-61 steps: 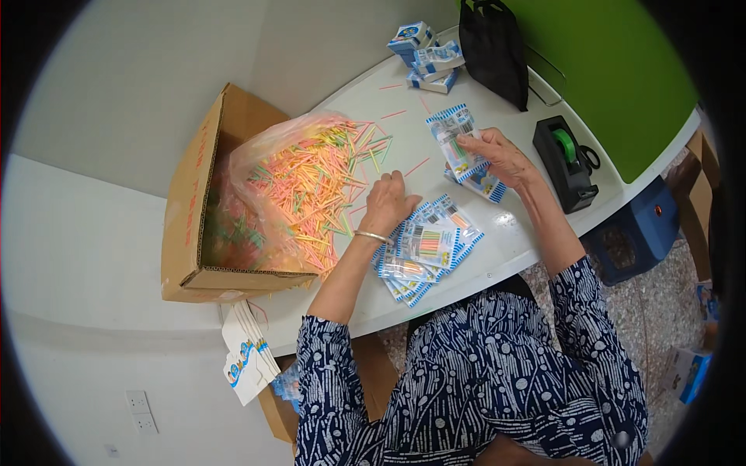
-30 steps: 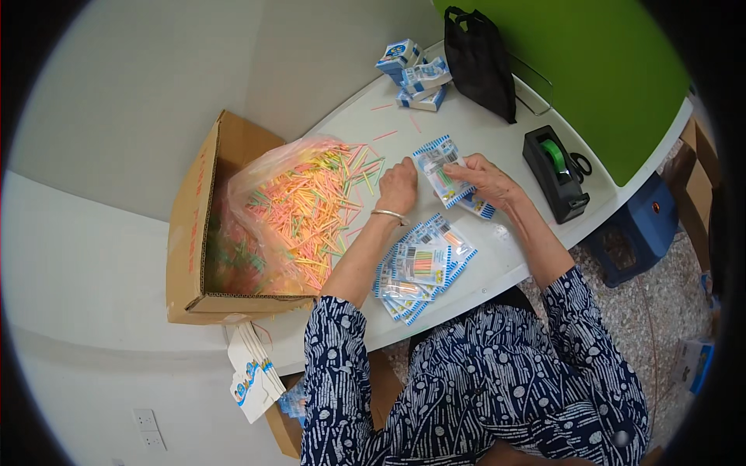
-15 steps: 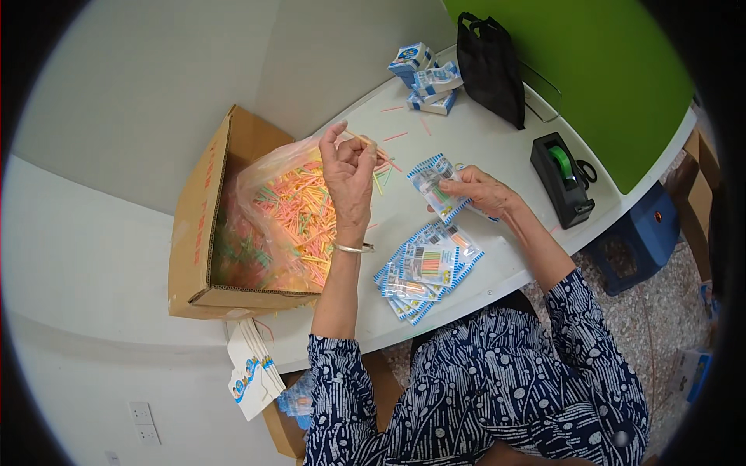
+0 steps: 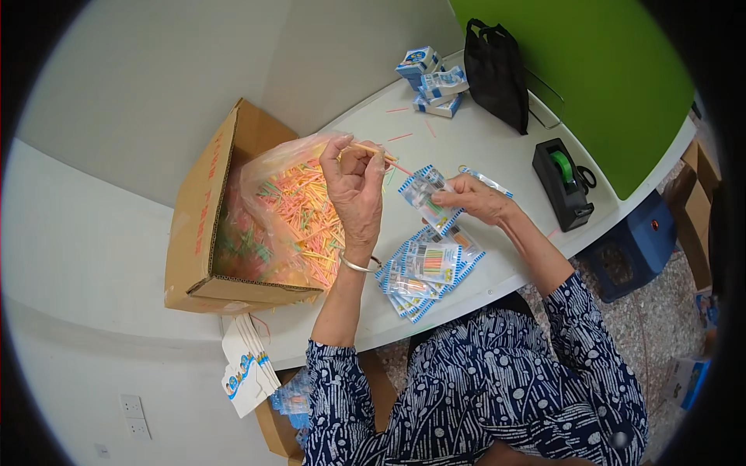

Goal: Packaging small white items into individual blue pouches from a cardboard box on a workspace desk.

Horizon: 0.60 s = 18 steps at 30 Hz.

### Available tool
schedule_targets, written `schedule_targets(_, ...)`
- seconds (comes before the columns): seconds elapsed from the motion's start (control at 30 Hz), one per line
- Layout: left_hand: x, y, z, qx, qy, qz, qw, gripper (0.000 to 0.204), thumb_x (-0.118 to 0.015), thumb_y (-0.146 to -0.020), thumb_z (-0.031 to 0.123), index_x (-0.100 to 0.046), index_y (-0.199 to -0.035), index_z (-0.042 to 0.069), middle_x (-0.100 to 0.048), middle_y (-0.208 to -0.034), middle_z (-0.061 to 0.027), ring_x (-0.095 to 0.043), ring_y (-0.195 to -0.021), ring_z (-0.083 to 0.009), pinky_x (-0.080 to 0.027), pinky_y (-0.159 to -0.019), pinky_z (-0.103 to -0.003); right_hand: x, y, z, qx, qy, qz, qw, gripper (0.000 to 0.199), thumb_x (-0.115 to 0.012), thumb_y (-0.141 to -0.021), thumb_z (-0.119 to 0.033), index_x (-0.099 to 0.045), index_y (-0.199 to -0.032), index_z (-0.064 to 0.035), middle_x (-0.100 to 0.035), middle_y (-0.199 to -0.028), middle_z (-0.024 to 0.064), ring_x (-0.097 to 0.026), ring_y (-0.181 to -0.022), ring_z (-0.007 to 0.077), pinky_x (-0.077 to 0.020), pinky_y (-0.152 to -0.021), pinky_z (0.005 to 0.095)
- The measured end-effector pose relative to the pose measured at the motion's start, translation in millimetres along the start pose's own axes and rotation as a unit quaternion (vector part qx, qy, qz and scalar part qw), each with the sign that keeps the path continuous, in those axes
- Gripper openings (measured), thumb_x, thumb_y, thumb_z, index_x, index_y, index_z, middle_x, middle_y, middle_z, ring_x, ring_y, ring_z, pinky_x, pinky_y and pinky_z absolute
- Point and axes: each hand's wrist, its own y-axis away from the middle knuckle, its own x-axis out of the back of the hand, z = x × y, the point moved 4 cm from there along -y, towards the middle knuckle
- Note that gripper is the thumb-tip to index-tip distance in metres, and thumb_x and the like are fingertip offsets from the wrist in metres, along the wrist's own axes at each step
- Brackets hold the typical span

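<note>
My left hand (image 4: 356, 194) is closed in a pinch around a few thin coloured sticks (image 4: 398, 165), orange and pink, that point toward my right hand. My right hand (image 4: 483, 202) grips a clear and blue plastic packet (image 4: 426, 202) by its side, and coloured sticks show through its film. The tips in my left hand come close to the packet's upper part; whether they touch it I cannot tell. Below lie several overlapping filled packets (image 4: 433, 262). Left of my left hand, a plastic-lined cardboard box (image 4: 196, 210) holds a heap of loose coloured sticks (image 4: 303, 221).
Beyond my right hand lies another packet (image 4: 491, 183). A black tape dispenser (image 4: 561, 186) stands at the table's right, near scissors. Small blue-white boxes (image 4: 439, 81) and a black bag (image 4: 497, 78) are at the back. Folded white cartons (image 4: 247, 365) sit below the box.
My left hand has moved slightly right and lower with its sticks. The packet in my right hand has shifted a little left, so the two are closer together.
</note>
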Motion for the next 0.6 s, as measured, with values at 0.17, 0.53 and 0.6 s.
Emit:
schedule_targets(0.17,10,5,1,0.028,-0.012,0.028,0.999,0.041,-0.054,-0.087,-0.006,-0.035,-0.121,0.007,-0.058,-0.094,-0.0095,-0.058,-0.083,-0.014,-0.05,-0.076,-0.028,5,-8,7,-0.008,0.078,0.041,0.996,0.025,-0.067,-0.084,-0.026,-0.069,-0.079,-0.0016,-0.063,-0.072,-0.0011,-0.052,-0.067,0.0032,-0.04,-0.064,0.0199)
schedule_targets(0.53,14,8,7,0.03,-0.003,0.026,0.999,0.043,-0.055,-0.087,-0.005,-0.034,-0.122,0.007,-0.058,-0.095,-0.0091,-0.057,-0.085,-0.0135,-0.049,-0.076,-0.026,-17,-7,0,-0.004,-0.002,-0.032,0.999,0.029,-0.068,-0.083,-0.026,-0.069,-0.086,0.0031,-0.068,-0.082,0.0068,-0.06,-0.078,0.0089,-0.0455,-0.073,0.0237)
schedule_targets(0.6,14,10,10,0.03,-0.009,0.018,0.999,0.043,-0.055,-0.087,-0.005,-0.034,-0.122,0.008,-0.058,-0.094,-0.0088,-0.057,-0.085,-0.0133,-0.048,-0.075,-0.025,-18,-7,-1,-0.01,0.012,-0.038,0.999,0.03,-0.068,-0.084,-0.026,-0.069,-0.086,0.0037,-0.069,-0.082,0.0076,-0.061,-0.079,0.0096,-0.0456,-0.074,0.024)
